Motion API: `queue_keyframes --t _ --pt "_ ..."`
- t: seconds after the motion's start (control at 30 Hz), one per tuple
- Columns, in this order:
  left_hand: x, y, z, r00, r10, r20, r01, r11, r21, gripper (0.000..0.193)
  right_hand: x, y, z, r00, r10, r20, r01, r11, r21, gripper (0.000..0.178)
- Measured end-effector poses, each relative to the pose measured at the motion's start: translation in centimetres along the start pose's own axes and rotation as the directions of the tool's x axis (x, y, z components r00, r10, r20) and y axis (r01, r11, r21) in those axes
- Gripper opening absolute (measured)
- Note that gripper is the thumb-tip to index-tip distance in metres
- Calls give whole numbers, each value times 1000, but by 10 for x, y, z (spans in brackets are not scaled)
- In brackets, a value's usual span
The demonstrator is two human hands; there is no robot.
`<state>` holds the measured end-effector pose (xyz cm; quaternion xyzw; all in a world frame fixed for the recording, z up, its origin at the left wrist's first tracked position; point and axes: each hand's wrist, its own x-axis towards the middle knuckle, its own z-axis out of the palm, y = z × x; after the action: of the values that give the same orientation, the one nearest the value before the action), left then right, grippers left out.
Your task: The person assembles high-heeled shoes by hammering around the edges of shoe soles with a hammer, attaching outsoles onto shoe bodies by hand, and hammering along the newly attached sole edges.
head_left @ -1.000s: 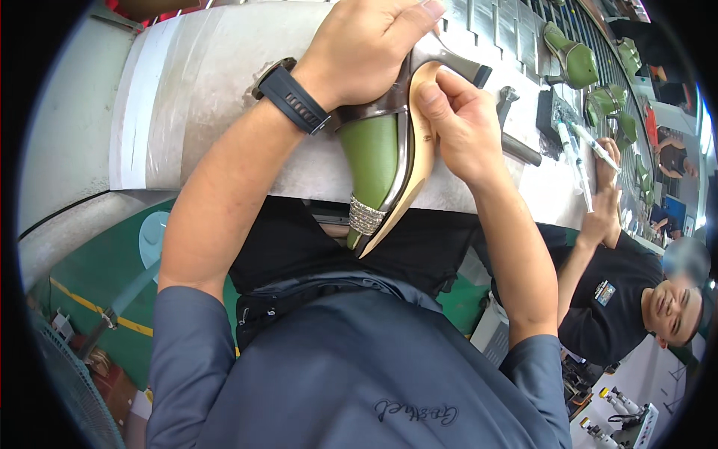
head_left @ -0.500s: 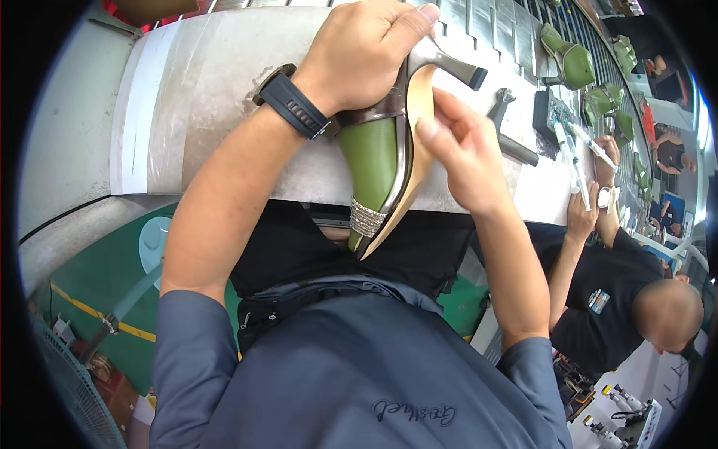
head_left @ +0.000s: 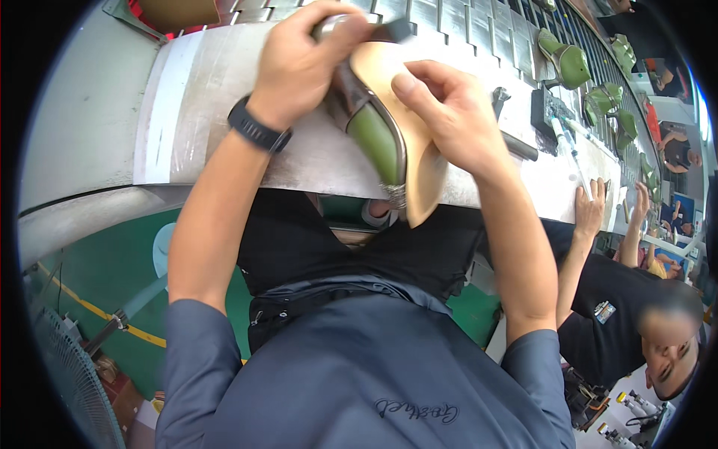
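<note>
A high-heeled sandal [head_left: 419, 161] on a green shoe last [head_left: 375, 136] is held over the bench's near edge, its tan sole turned up toward me and its toe pointing at my lap. Dark metallic straps and a sparkling band near the toe cross the last. My left hand [head_left: 303, 63] is closed around the heel end, blurred by motion. On the other side, my right hand [head_left: 456, 112] has its thumb on the sole and its fingers curled. Just beyond that hand lies a hammer [head_left: 517, 147], partly hidden by it.
To the right stand a black block [head_left: 544, 111] and syringes [head_left: 570, 153] on the bench [head_left: 224, 112]. More green lasts with sandals [head_left: 574, 66] line the slatted conveyor [head_left: 449, 26]. A co-worker's hand [head_left: 591, 206] rests at the bench edge. A fan [head_left: 75, 389] stands at lower left.
Both hands have turned the sandal so that more of its sole faces me. The left hand moved left with the heel. The co-worker's hands have come away from the syringes.
</note>
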<state>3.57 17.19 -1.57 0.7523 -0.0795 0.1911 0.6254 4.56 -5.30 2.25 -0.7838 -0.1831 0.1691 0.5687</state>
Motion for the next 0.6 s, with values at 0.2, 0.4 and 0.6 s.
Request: queue_keyframes --t 0.2,0.4,0.6 --pt "-96 38 -19 982 182 59 -191 929 318 68 -14 13 -40 896 -428 120 426 752 -504 64" --pt "-104 39 0 972 163 169 -214 911 353 67 -16 25 -42 866 -462 192 489 698 -524 65" --pt "-105 28 25 972 184 146 -222 924 312 62 -23 29 -52 911 -386 144 406 779 -478 46"
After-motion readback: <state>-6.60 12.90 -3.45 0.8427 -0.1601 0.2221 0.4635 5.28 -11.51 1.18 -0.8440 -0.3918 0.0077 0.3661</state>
